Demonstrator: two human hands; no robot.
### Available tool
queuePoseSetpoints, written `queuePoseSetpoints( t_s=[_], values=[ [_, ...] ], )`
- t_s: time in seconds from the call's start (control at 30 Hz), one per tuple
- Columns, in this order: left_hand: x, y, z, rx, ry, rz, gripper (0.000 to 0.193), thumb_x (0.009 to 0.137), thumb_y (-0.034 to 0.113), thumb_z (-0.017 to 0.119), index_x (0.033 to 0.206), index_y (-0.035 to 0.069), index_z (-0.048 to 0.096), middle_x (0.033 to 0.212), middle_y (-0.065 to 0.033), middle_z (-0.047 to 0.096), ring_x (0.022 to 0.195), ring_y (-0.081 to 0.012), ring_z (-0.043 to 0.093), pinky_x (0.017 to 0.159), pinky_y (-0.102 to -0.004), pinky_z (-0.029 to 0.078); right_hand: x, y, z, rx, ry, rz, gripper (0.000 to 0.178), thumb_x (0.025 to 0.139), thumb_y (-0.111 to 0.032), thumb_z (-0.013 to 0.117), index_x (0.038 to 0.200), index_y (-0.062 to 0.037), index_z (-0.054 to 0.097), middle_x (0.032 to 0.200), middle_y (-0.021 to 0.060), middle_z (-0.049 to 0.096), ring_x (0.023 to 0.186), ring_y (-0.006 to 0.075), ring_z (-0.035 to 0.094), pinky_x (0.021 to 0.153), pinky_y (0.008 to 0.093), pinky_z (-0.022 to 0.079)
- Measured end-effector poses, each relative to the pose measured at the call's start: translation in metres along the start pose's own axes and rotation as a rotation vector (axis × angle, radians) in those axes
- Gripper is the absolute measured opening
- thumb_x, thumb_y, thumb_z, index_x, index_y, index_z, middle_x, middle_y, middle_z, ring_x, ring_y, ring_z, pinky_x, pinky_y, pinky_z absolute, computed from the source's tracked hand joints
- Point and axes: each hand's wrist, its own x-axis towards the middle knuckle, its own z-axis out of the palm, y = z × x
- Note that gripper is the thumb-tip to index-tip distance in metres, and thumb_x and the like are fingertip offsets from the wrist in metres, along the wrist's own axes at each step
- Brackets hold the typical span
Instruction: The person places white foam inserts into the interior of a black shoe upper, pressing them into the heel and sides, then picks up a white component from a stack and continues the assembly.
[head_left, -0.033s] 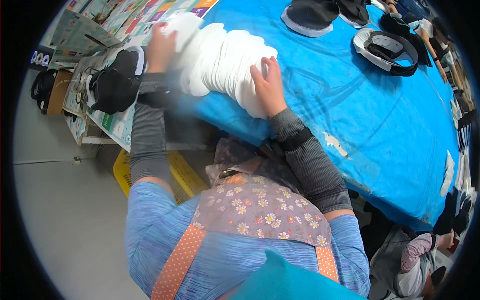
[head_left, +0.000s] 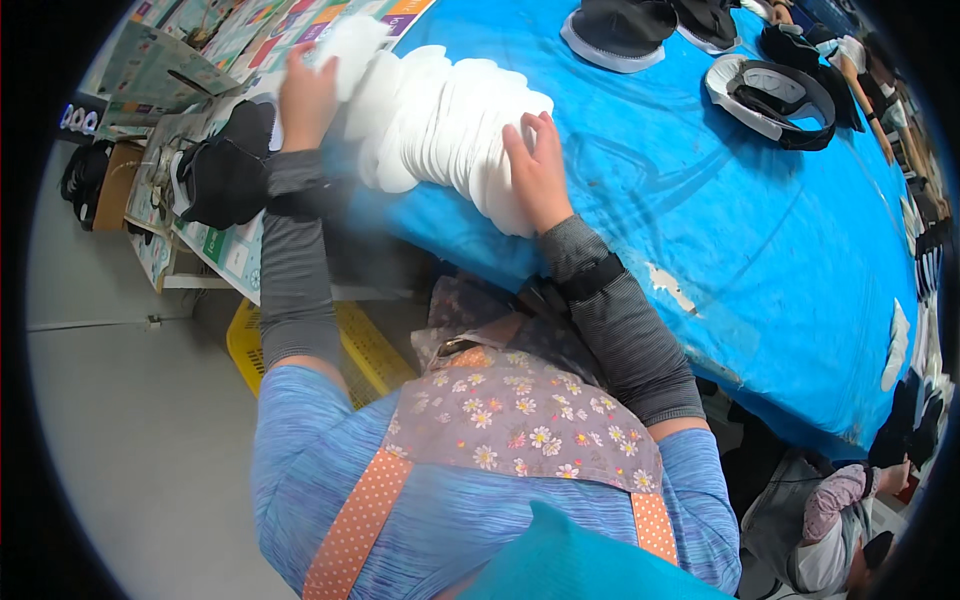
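A row of thin, white, rounded flat pieces (head_left: pixel 455 125) lies overlapping like a fan along the near left edge of the blue-covered table (head_left: pixel 640 220). At the row's right end is my right hand (head_left: pixel 540 178), its fingers curved and apart, resting against the last pieces. My left hand (head_left: pixel 308 100), smeared by motion, is up beyond the row's left end. Between its thumb and fingers is the edge of a blurred white flat piece (head_left: pixel 355 48). Just left of that wrist sits a black cap (head_left: pixel 232 165) with a white band.
More black caps (head_left: pixel 620 30) stand at the far side, and an upturned cap (head_left: pixel 775 100) with a white inner band at the right. A board with coloured print (head_left: pixel 290 40) adjoins the table. A yellow crate (head_left: pixel 370 350) is below. Another person (head_left: pixel 840 510) is at lower right.
My left hand has shifted slightly left and up, carrying the white flat piece with it. My right hand stays on the row.
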Motion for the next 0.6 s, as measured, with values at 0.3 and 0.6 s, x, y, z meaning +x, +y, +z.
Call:
queuePoseSetpoints(
  t_s=[0.3,0.6],
  values=[
    [-0.156,0.164,0.006,-0.397,-0.257,0.183,0.045,0.091,0.015,0.072,0.131,0.007,0.053,0.054,-0.0021,0.049,0.049,-0.0093,0.049,0.048,-0.0308,0.037,0.015,-0.007,-0.021,0.985,0.284,0.416,0.071,0.103,-0.054,0.041,0.142,0.0048,0.042,0.141,0.0174,0.051,0.130,0.0256,0.049,0.110,0.0375,0.038],
    [-0.180,0.155,0.040,-0.090,-0.303,0.351,0.042,0.084,0.026,0.075,0.122,0.012,0.063,0.083,-0.0093,0.070,0.075,-0.0301,0.066,0.063,-0.0401,0.051,0.010,-0.010,-0.016,0.535,0.202,0.279,0.095,0.078,-0.028,0.082,0.146,0.0096,0.027,0.141,0.0258,0.043,0.127,0.0368,0.049,0.106,0.0414,0.042]
  ],
)
